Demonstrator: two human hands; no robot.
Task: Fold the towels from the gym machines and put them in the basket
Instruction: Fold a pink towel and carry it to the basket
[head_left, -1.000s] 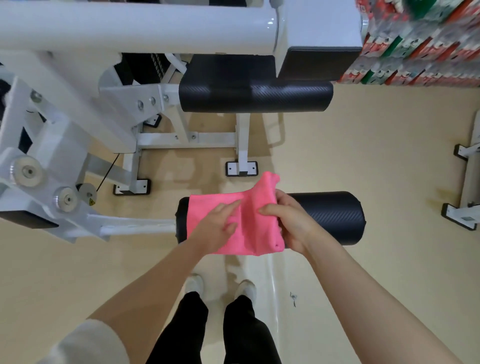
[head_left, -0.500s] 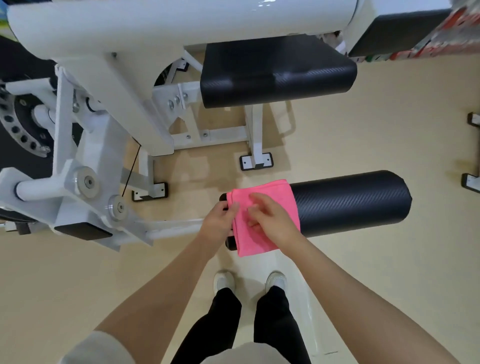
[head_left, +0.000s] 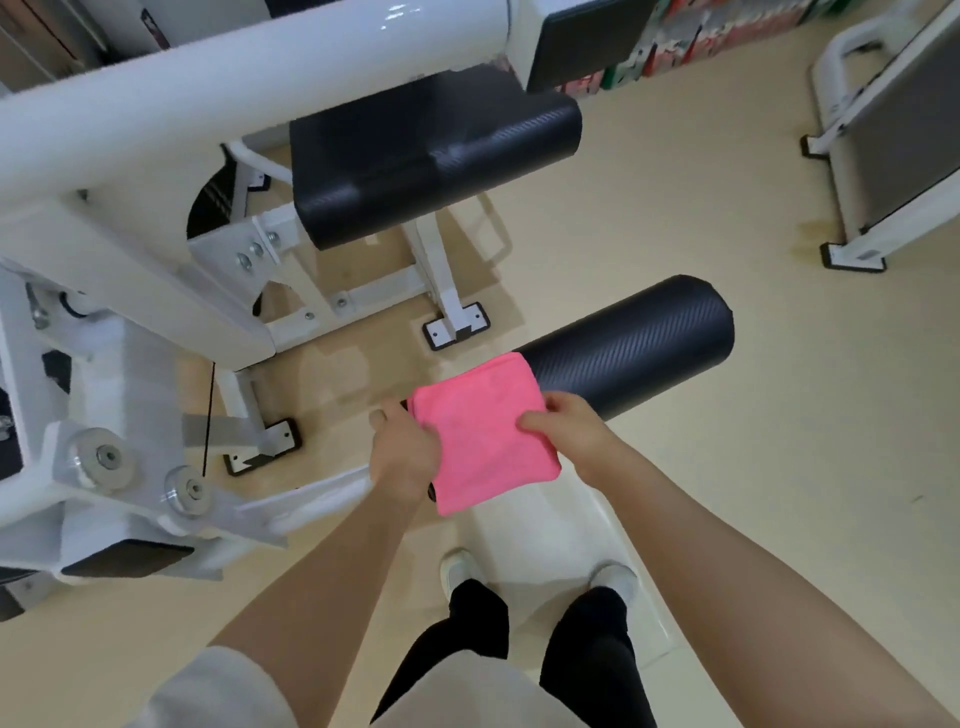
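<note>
Beige gym floor (head_left: 779, 467) below, I hold the folded pink microfibre towel (head_left: 483, 431) on the black foam roller pad (head_left: 639, 348), left hand (head_left: 402, 452) and right hand (head_left: 566, 434) fingers pinching its sides. Folding looks finished; next I must lift it to the basket, which is out of view.

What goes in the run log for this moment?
pink towel folded, on roller pad | left hand grips | right hand grips | basket unseen

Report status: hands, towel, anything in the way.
Left hand and right hand grip pink towel at its sides. Towel folded, lying over black roller pad. No basket in view.
</note>
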